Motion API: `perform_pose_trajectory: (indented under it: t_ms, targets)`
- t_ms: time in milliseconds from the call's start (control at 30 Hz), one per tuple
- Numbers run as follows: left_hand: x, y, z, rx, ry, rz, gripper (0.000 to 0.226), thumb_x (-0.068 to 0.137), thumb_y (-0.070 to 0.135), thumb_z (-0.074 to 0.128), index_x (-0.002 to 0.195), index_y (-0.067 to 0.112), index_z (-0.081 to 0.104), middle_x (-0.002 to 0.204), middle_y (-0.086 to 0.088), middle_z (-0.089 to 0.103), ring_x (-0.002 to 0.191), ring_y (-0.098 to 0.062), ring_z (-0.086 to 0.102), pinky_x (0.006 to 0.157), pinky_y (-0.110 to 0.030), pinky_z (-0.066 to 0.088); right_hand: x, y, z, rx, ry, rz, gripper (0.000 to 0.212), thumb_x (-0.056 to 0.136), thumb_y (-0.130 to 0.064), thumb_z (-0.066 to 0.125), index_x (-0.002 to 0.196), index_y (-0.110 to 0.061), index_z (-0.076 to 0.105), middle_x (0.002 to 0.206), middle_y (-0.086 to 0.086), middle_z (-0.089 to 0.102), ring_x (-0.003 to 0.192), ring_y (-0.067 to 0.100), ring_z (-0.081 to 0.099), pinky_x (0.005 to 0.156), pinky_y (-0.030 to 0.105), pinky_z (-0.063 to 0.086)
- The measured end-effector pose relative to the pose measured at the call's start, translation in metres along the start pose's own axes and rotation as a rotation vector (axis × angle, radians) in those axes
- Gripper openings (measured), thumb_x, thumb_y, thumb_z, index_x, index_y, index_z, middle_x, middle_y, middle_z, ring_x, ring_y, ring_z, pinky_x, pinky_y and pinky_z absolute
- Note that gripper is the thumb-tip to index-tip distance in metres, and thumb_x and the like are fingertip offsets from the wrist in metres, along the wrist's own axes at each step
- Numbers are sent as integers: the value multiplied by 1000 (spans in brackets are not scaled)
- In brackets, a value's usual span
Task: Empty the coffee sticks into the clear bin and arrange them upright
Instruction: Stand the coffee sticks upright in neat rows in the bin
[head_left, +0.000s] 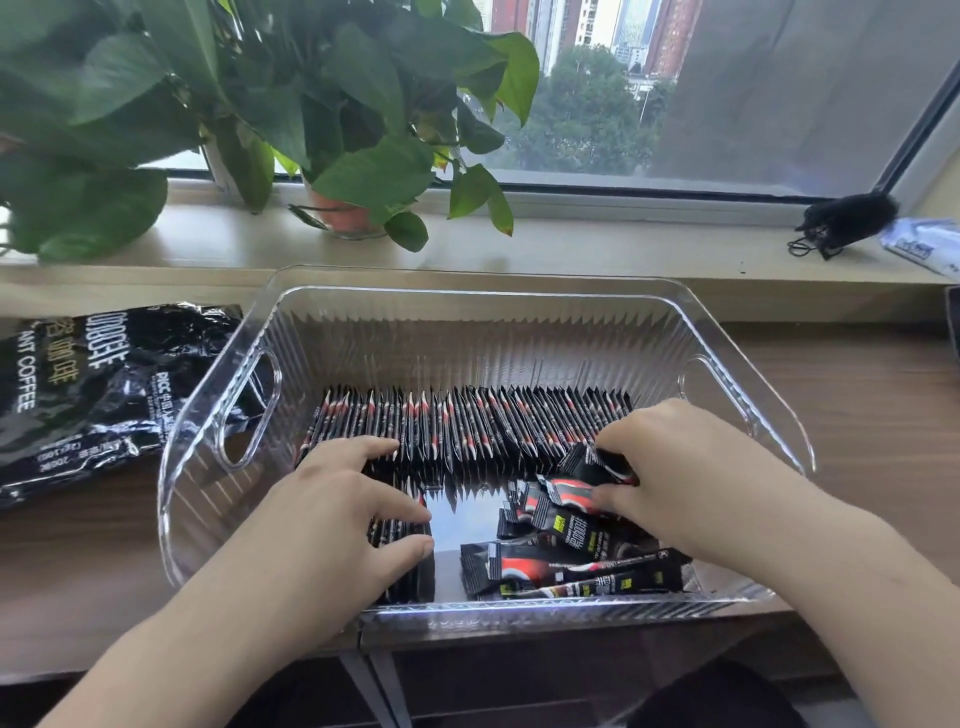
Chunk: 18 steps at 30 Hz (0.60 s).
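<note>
A clear ribbed bin (483, 322) stands on the wooden desk. A long row of black-and-red coffee sticks (467, 423) stands on edge across its middle. A shorter upright bunch (402, 566) sits at the front left, and my left hand (343, 509) rests on it with fingers spread. Loose sticks (566, 564) lie flat in the front right corner. My right hand (685, 467) reaches in there, its fingers curled around a few of the loose sticks at the row's right end.
The crumpled black coffee bag (88, 384) lies flat left of the bin. On the windowsill behind stand a leafy potted plant (343, 208), a black fuzzy item (847, 218) and a white packet (924, 249). The desk edge runs just below the bin.
</note>
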<state>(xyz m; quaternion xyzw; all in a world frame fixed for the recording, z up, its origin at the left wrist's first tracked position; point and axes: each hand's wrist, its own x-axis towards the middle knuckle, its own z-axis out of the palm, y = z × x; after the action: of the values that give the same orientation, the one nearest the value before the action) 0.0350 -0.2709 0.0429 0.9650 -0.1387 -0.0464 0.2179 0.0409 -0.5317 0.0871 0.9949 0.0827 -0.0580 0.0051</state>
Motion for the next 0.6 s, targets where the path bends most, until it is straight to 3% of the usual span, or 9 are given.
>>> perform_pose_trajectory:
  t_ms: [133, 400, 500, 600]
  targets:
    - [0, -1, 1, -4, 4, 4, 25, 83, 61, 64, 105, 52, 70, 153, 23, 28, 143, 2, 19, 119, -30, 25, 3, 1, -9, 69, 127, 33, 35, 89, -44, 70, 71, -19, 55, 70, -9, 53, 75, 19, 56, 62, 33, 43]
    - [0, 1, -1, 4, 5, 11, 27, 85, 60, 62, 109, 51, 69, 154, 21, 28, 144, 1, 17, 119, -30, 24, 19, -19, -36, 234, 479, 72, 21, 84, -43, 75, 88, -23, 75, 72, -9, 57, 76, 18, 53, 65, 28, 38]
    - [0, 2, -1, 4, 8, 6, 28, 86, 59, 62, 110, 49, 70, 155, 19, 28, 144, 0, 18, 119, -29, 23, 22, -35, -43, 512, 421, 105, 22, 80, -43, 80, 76, -22, 74, 62, -8, 64, 59, 6, 61, 51, 22, 43]
    - [0, 1, 0, 3, 8, 3, 28, 85, 60, 63, 111, 50, 69, 155, 20, 28, 143, 1, 17, 119, -30, 23, 27, -53, -39, 742, 232, 109, 27, 79, -42, 82, 73, -17, 74, 62, 0, 71, 56, 10, 69, 57, 27, 58]
